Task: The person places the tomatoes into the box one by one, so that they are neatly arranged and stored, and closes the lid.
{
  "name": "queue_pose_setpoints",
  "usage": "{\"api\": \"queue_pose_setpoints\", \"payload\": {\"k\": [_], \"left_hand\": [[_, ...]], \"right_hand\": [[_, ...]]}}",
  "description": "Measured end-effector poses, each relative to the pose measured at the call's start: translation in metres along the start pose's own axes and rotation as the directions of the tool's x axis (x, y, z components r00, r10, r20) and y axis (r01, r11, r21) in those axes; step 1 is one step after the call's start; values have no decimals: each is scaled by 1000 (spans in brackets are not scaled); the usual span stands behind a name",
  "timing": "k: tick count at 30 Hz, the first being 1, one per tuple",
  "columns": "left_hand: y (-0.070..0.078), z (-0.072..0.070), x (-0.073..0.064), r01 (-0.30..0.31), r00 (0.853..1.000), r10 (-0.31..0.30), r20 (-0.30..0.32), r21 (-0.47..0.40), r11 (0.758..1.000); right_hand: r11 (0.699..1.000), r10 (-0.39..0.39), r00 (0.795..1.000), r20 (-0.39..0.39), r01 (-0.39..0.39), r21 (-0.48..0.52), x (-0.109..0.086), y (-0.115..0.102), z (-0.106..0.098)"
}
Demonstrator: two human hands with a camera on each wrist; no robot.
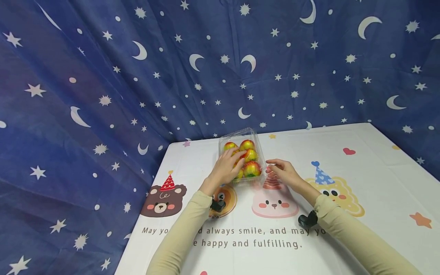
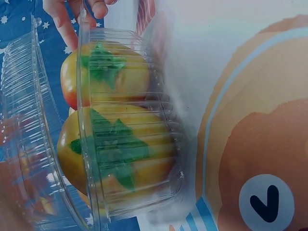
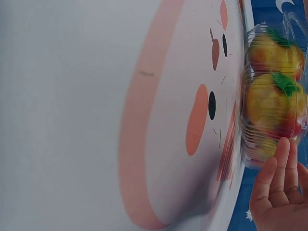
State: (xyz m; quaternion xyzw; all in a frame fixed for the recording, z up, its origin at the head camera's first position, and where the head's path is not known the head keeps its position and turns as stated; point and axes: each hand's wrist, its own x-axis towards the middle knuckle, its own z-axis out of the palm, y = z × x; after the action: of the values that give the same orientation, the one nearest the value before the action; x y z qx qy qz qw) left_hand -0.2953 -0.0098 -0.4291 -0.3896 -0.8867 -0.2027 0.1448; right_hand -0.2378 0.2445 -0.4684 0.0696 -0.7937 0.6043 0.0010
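Note:
A clear plastic clamshell box (image 1: 260, 152) sits toward the back of the table, holding several round red-and-yellow fruits (image 1: 252, 169) with green leafy calyxes. My left hand (image 1: 227, 166) lies over the box from the left, fingers spread across its top. In the left wrist view the lid (image 2: 26, 96) stands apart from the base (image 2: 144, 204) along the near side, and the left hand shows blurred through the lid. My right hand (image 1: 283, 173) is beside the box's right edge, fingers extended. In the right wrist view its fingertips (image 3: 283, 144) are right at the box wall.
Beneath the box is a white tablecloth (image 1: 240, 259) printed with cartoon animals and lettering. A blue curtain (image 1: 220, 68) with moons and stars hangs close behind the table and along its left side. Black cameras (image 1: 307, 219) are strapped to both wrists.

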Motion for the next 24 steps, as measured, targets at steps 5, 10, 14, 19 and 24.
{"api": "queue_pose_setpoints", "payload": {"k": [5, 10, 14, 19, 24], "left_hand": [[1, 1, 1, -13, 1000, 13, 3, 7, 1000], [3, 3, 1, -19, 1000, 19, 3, 17, 1000], [3, 4, 1, -21, 1000, 21, 5, 21, 1000], [3, 5, 1, -16, 999, 15, 29, 34, 999], [4, 7, 1, -8, 998, 4, 63, 67, 998]], "right_hand": [[1000, -3, 1000, -6, 3, 3, 0, 1, 1], [999, -6, 1000, -6, 6, 34, -2, -1, 2], [999, 10, 1000, -9, -10, 47, -2, -1, 3], [998, 27, 1000, -13, -26, 51, -2, 0, 2], [998, 24, 1000, -9, -24, 53, -3, 0, 1]]}}
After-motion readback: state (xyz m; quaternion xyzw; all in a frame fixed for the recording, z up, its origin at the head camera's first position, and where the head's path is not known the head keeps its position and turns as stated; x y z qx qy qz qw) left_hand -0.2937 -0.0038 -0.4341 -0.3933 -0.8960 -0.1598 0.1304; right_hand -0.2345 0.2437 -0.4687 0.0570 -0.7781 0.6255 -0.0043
